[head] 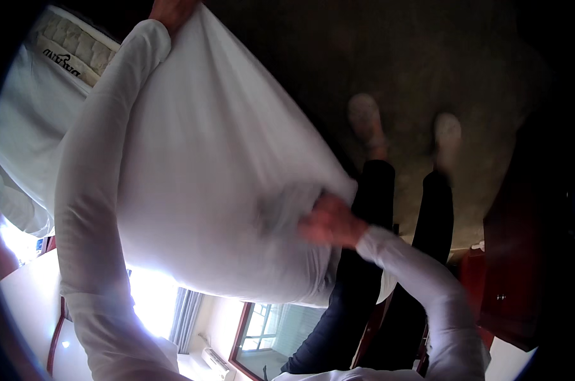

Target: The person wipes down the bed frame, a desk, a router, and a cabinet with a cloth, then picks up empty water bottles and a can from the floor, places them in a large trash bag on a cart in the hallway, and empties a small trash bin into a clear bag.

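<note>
A white bed sheet (pixel 187 181) spreads across the middle of the view. Its upper part is drawn up into a taut peak, where my left hand (pixel 173 16) grips the edge. The top of the picture cuts off part of that hand. My right hand (pixel 333 221) is motion-blurred, its fingers seemingly curled, against the sheet near the side by my legs. Whether it pinches the cloth is too blurred to see. A greyish, shaded patch of cloth lies beside its fingers. At the upper left, a quilted mattress (pixel 73 40) bearing writing shows past the sheet.
My legs (pixel 375 205) and pale shoes (pixel 363 114) stand on a dark floor (pixel 435 62) beside the bed. Dark red wooden furniture (pixel 511 281) is at the right. Along the bottom appear a bright window (pixel 151 297), a grey curtain (pixel 186 319), a framed mirror (pixel 263 338) and an air conditioner (pixel 216 362).
</note>
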Tool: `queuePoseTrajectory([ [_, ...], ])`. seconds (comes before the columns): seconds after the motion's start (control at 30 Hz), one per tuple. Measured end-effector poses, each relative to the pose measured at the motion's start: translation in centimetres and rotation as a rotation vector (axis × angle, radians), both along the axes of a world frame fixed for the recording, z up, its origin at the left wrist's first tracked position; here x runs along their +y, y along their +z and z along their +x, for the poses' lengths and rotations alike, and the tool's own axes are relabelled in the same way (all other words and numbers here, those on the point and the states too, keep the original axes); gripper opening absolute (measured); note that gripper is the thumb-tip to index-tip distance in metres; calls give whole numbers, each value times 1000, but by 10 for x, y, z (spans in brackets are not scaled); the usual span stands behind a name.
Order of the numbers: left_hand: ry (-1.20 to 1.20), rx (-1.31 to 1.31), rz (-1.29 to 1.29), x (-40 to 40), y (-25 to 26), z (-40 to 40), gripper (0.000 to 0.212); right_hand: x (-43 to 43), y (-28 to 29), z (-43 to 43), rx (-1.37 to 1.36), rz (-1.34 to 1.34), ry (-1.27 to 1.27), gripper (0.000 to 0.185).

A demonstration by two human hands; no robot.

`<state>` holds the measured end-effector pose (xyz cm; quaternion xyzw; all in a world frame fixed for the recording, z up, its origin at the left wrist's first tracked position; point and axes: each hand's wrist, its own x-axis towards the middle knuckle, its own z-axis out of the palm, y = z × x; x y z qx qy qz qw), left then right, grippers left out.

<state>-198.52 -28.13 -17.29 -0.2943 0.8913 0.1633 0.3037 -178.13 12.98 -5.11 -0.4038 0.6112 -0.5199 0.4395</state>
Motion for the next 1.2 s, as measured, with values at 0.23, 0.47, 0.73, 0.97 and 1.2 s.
queuePoseTrajectory([
  [0.23, 87, 130, 168, 6, 35, 4, 35, -13, -12, -2, -143, 768, -355, 42],
  [0.47, -304, 760, 230, 229, 276, -6, 73, 58, -4, -123, -183, 655, -850, 40],
  [0.73, 330, 398, -400, 195, 385, 261, 80, -129, 218, -163, 238, -81, -384, 40],
  [0.97, 186, 365, -558, 199, 318, 310, 97, -264, 104, -131, -69, -240, -335, 48],
  [1.2, 176, 334, -521, 206, 307, 317, 96, -258, -28, -121, 316, -114, -373, 35],
])
